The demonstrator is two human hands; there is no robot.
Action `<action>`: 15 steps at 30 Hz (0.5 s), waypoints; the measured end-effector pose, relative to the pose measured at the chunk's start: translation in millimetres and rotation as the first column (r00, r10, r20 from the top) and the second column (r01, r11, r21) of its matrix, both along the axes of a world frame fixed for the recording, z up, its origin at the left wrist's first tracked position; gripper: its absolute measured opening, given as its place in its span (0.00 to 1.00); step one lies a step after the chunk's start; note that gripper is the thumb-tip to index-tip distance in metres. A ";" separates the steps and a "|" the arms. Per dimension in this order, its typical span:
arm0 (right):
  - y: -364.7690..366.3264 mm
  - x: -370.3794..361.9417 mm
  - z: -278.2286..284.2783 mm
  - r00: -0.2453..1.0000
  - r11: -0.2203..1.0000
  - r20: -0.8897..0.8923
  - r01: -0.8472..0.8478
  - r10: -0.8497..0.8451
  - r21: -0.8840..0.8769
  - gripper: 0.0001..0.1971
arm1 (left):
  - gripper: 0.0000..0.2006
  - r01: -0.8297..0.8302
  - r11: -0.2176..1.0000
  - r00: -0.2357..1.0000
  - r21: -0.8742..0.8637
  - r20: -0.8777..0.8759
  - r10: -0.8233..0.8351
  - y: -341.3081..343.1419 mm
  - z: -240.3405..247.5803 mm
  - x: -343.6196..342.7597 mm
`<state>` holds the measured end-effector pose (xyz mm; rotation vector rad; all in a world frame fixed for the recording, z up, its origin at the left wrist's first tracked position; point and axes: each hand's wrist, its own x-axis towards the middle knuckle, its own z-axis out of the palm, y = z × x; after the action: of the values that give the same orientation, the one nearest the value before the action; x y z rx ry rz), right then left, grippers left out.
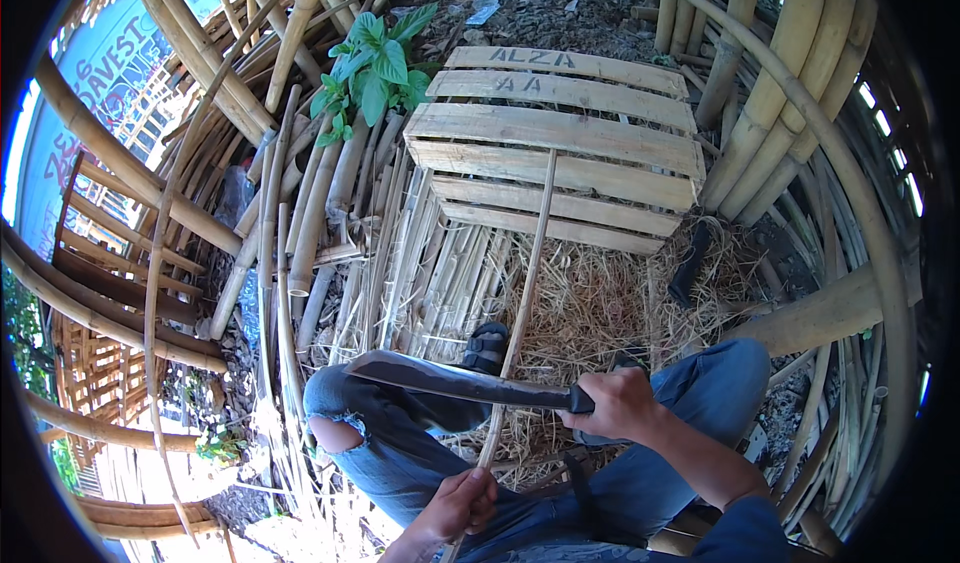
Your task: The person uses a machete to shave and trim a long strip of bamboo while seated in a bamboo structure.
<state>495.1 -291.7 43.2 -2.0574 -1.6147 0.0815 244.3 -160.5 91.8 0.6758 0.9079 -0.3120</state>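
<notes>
My left hand [459,504] is closed round the lower part of a long thin bamboo strip [532,253], close to my lap. The strip slants away from me, and its far end lies against a slatted wooden crate [560,143]. In my right hand [618,403] is the dark handle of a machete [450,381]. Its broad blade points left, over my bent knee, and crosses the strip; whether blade and strip touch I cannot tell. My fingers hide most of the handle.
Straw and shavings [590,303] cover the ground ahead. Split bamboo strips [440,273] lie left of them, near a leafy green plant [375,71]. A black curved object [688,266], perhaps a sheath, rests right of the crate. Thick bamboo poles [790,93] stand at the right.
</notes>
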 end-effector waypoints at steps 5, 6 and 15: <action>-1.5 -6.4 -4.5 1.000 1.000 -0.009 0.004 -0.004 0.005 0.22 | 0.16 -0.244 0.967 0.962 0.074 -0.107 0.251 -20.0 -0.9 0.8; -2.3 -8.6 -6.3 1.000 1.000 -0.021 0.007 -0.006 0.009 0.21 | 0.16 -0.242 0.968 0.963 0.074 -0.105 0.248 -21.6 -5.4 -4.0; -6.7 -17.5 -8.5 0.999 0.999 -0.017 -0.039 0.039 -0.029 0.23 | 0.14 -0.123 0.992 0.988 0.043 -0.090 0.126 -18.6 -24.3 -32.8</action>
<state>477.6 -298.4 34.8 -2.0425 -1.6535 0.1363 211.5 -179.1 67.5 0.6396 1.0418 -0.2169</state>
